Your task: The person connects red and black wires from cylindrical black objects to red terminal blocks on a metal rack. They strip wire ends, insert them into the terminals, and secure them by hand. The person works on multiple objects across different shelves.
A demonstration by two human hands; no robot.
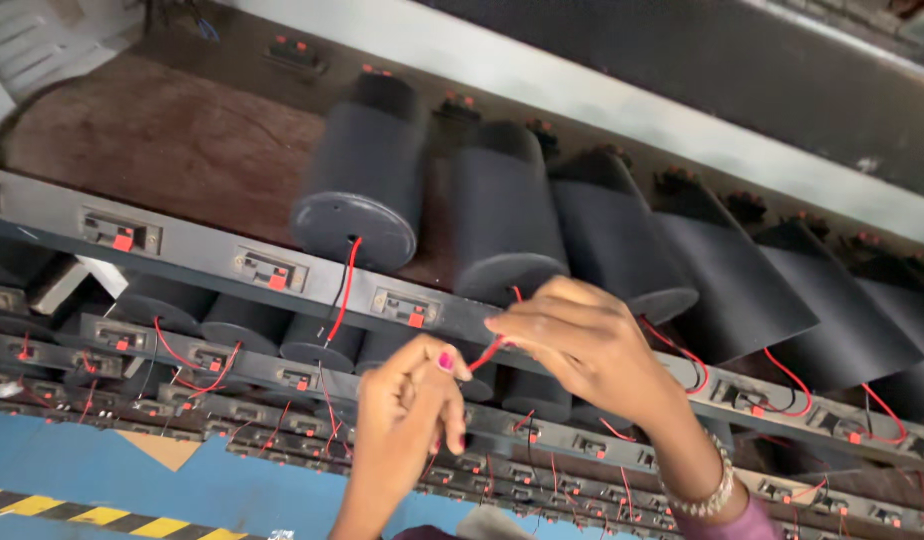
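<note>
Both hands meet near the middle of the view, just above a dark rail. The left hand (412, 400) comes up from the near edge with its fingers curled narrow, thumb and forefinger pinched on a thin red wire (489, 352). The right hand (582, 345) reaches in from the near right, a beaded bracelet (704, 492) on its wrist, and its fingertips also close on that wire, so the short red length runs tight between the two hands, slanting up from the left thumb to the right forefinger.

The wire leads up and away to the second black cylinder (502, 215), which lies on its side just beyond the right hand, its round end cap facing near. To its left lies another black cylinder (367, 175), blurred, with its own red and black leads hanging from the cap. More cylinders lie in a row to the right, overlapping toward the far right.

The grey rail (192, 250) crosses from left to right under the cylinders and carries small terminal blocks (272, 270) with red tabs. Nearer still, further rails with the same blocks and loose red wires sit above a blue floor (72, 465).
</note>
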